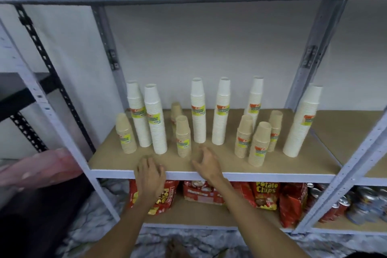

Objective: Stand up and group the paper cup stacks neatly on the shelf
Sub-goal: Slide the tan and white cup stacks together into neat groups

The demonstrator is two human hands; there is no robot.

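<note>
Several upright paper cup stacks stand on the brown shelf board [219,163]. Tall white stacks: two at the left [138,115] [156,119], two in the middle [198,111] [221,111], one further right [254,102], one at the far right [301,121]. Short tan stacks stand among them: one far left [125,134], one in front of centre [183,136] with another behind it [176,111], and three at the right [259,144]. My left hand [149,174] rests on the shelf's front edge. My right hand [206,161] hovers open just right of the front tan stack, holding nothing.
White metal uprights [109,48] [314,54] frame the bay. The shelf below holds red potato chip bags [265,195] and cans [343,205] at the right. A pink blurred object [41,165] lies at the left. A second rack with a black post [37,48] stands left.
</note>
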